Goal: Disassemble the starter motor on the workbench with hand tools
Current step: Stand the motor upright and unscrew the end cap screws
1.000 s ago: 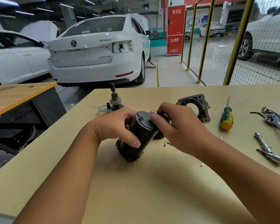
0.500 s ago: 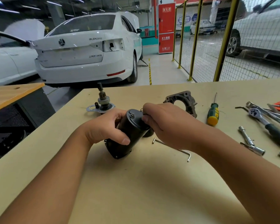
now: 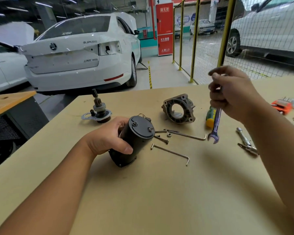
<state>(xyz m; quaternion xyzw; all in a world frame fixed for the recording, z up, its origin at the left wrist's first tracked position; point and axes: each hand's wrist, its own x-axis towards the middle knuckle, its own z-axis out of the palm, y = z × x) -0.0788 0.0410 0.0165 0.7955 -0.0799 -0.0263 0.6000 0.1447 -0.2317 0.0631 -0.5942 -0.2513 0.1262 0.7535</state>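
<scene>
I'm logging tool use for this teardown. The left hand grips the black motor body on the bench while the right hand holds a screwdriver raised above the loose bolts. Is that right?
Not quite. In the head view the right hand holds an open-end wrench, not a screwdriver; the green-and-yellow screwdriver lies on the workbench behind it. The rest stands: the left hand grips the black motor body, beside the loose bolts.

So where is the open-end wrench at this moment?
The wrench hangs from the raised right hand, right of centre, above the workbench beside the green screwdriver.
</scene>
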